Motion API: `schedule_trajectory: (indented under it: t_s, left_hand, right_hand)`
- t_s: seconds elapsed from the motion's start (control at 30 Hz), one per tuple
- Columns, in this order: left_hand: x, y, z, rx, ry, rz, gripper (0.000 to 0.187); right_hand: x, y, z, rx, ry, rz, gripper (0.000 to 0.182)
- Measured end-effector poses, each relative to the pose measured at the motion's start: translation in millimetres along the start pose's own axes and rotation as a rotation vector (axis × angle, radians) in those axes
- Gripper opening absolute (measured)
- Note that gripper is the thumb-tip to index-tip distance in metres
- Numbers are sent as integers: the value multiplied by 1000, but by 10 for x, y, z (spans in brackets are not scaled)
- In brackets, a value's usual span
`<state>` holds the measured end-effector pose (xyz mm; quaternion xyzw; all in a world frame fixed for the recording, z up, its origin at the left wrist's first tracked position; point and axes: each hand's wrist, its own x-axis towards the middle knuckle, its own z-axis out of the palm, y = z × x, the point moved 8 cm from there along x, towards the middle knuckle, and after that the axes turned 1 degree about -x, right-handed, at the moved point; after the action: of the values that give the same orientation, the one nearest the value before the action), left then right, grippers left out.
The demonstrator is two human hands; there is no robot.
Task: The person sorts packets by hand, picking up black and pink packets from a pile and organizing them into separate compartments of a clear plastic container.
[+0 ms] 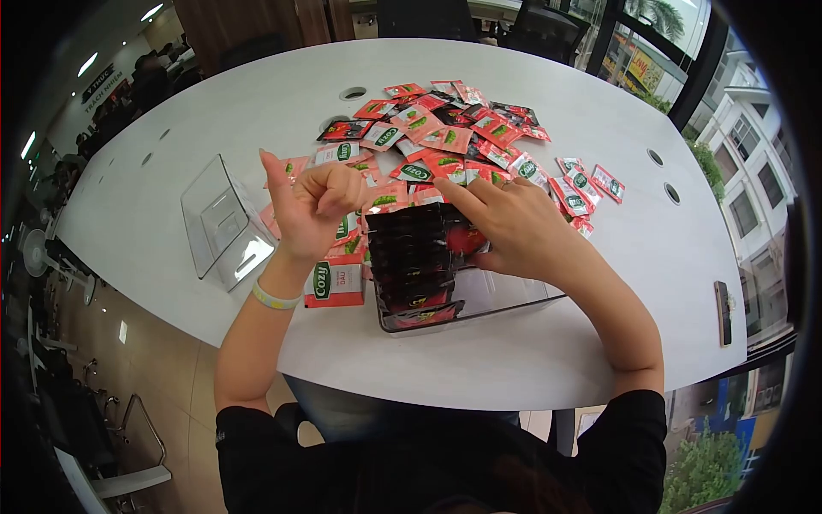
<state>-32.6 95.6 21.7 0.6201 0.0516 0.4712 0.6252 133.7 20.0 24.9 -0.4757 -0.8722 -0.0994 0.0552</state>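
Dark packets (411, 257) stand packed upright in a row inside a clear plastic box (505, 293), just left of the right grip (524, 230) and a little nearer the person's body. The right grip reaches over the box from the right, its fingers bent at the row's right edge and its thumb lower down, with a dark packet printed in red (462, 240) showing between them. Whether the thumb and fingers pinch that packet or merely rest against it, I cannot tell. The row fills the left part of the box; the part below the right grip shows its bare, see-through bottom.

The left grip (312, 201) hangs to the left of the row, loose, thumb pointing up and well apart from the curled fingers. A pale wristband (276, 296) circles the wrist below it. Just beyond both grips, a heap of red and pink packets (445, 139), many marked Cozy, spreads across the white counter (514, 368), with some dark ones mixed in. A few small packets (586, 190) lie to the right of the heap, beyond the right grip. Nearer the body than the left grip, a Cozy packet (334, 287) lies beside the box. Left of the left grip sits a second clear container (227, 224). Well to the right of the right grip, near the counter's edge, lies a slim dark object (724, 313).
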Motion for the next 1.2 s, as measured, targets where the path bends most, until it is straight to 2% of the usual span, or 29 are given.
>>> schedule_trajectory:
  t_s: [0.1,0.17,0.27,0.47,0.5,0.57,0.6,0.67,0.7,0.73,0.8,0.83,0.87,0.93,1.0,1.03,1.07,1.13,1.2]
  left_hand:
    - [10,-60,-198,75,120,-49,74]
    - [33,-138,-305,72,134,-55,73]
    - [48,-187,-401,94,176,-60,71]
    - [-14,-339,-794,296,385,-175,68]
    - [-33,-362,-848,320,426,-192,64]
    - [-34,-405,-915,541,464,-232,58]
    - [-26,-345,-886,657,406,-204,46]
    - [-59,-309,-854,1070,451,-157,41]
    - [-49,-283,-815,1171,406,-169,32]
    - [-44,-327,-881,1172,409,-175,32]
    - [50,-386,-1025,822,477,-144,28]
    - [81,-446,-1052,472,545,-324,27]
    - [175,-465,-1118,474,540,-326,27]
    - [428,-378,-1202,843,467,-152,30]
    - [599,-407,-1217,1017,498,-102,32]
    - [668,-480,-1275,1087,506,-113,35]
    - [686,-548,-1325,1086,501,-111,35]
    - [761,-729,-1371,1395,396,-365,40]
    - [757,-835,-1471,1486,321,-294,44]
  right_hand:
    - [13,6,-23,45,-16,23,89]
    - [12,-7,-36,50,21,-28,81]
    - [11,-13,-42,34,34,-36,83]
    - [-11,-6,-12,10,24,-10,84]
    - [-13,-8,-25,-4,36,-22,84]
    - [-13,-12,-32,-7,39,-35,83]
    - [-11,-8,-33,1,54,-39,82]
    - [-16,-24,-62,13,82,-37,77]
    - [-14,-33,-64,17,77,-41,77]
    - [-8,-27,-45,25,48,-30,75]
    - [-3,-8,-26,29,24,-20,73]
    - [-12,-13,-38,15,42,-24,72]
    - [-26,-21,-60,4,60,-26,71]
    - [-31,-14,-91,29,28,-14,71]
    - [-42,-10,-75,57,-40,-4,72]
    - [-50,-18,-77,59,-43,-1,72]
    - [-54,-13,-61,62,-76,17,79]
    - [-81,-11,-70,79,-118,48,88]
    - [-117,13,-107,136,-181,38,95]
